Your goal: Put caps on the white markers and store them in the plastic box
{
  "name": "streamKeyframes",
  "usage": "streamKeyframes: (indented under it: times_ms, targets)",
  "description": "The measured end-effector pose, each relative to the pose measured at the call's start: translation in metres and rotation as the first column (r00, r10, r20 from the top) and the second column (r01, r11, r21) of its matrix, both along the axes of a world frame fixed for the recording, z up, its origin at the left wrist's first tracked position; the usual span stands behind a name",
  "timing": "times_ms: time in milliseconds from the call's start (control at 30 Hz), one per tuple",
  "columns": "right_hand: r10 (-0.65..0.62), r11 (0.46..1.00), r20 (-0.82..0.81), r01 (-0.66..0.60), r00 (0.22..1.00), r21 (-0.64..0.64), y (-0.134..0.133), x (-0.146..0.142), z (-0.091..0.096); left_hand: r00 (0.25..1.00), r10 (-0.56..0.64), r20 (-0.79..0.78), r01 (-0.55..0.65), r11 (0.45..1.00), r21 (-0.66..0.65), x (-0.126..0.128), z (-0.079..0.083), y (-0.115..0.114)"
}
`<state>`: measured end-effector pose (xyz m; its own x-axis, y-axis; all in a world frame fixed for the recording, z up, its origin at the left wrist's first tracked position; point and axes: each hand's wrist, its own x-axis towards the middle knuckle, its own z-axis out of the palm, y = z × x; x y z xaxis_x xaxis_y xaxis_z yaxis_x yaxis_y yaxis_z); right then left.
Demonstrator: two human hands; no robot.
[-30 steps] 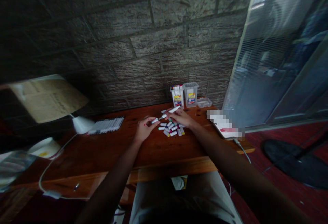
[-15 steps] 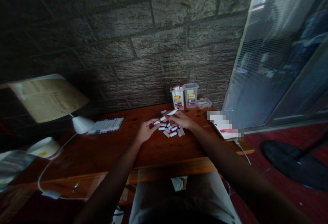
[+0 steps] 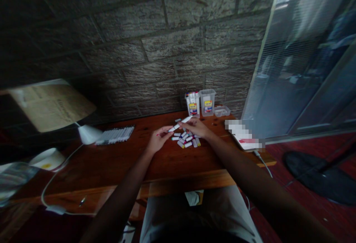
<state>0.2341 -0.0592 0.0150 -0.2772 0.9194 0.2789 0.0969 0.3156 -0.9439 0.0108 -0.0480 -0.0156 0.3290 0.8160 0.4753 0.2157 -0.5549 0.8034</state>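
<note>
Both my hands meet over a pile of white marker caps and pens point(image 3: 187, 140) on the wooden table point(image 3: 116, 161). My right hand point(image 3: 194, 127) pinches a white marker point(image 3: 180, 123) that points up and to the right. My left hand point(image 3: 159, 139) has its fingertips closed on the marker's lower left end, where a cap sits. Small coloured pieces lie scattered just below the hands.
Two clear plastic boxes point(image 3: 199, 104) and a small clear lid point(image 3: 221, 111) stand by the brick wall. A row of markers point(image 3: 115, 135) lies at left, beside a white lamp point(image 3: 86, 133) with its cable. A blurred flat object point(image 3: 243, 135) sits at the table's right edge.
My left hand, holding a cap apart from the marker a second ago, has moved right and joined the cap to the marker's end. My right hand stayed almost still.
</note>
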Motion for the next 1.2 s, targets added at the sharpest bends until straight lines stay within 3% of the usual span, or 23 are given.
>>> streamKeyframes:
  times_ms: [267, 533, 700, 1033, 1200]
  targets:
    - [0.009, 1.0, -0.021, -0.009, 1.0, -0.009, -0.002, 0.0, 0.003, 0.999, 0.039, -0.022, -0.038, 0.999, 0.025, 0.001, 0.004, -0.004]
    - [0.041, 0.999, -0.096, -0.043, 0.995, -0.015, -0.002, -0.002, 0.004, 0.999, 0.046, -0.005, -0.046, 0.997, -0.063, 0.002, 0.01, -0.008]
    - [0.14, 0.989, -0.159, -0.144, 0.977, -0.019, -0.001, -0.005, -0.001, 1.0, 0.013, -0.026, -0.014, 0.999, -0.034, 0.003, 0.007, -0.008]
    - [0.194, 0.977, -0.182, -0.207, 0.964, -0.056, -0.002, -0.005, 0.0, 0.995, -0.055, -0.083, 0.054, 0.998, -0.015, 0.005, 0.009, -0.013]
    - [0.134, 0.987, -0.252, -0.153, 0.958, -0.056, -0.004, -0.008, 0.001, 0.995, -0.037, -0.098, 0.037, 0.999, 0.003, 0.005, 0.008, -0.014]
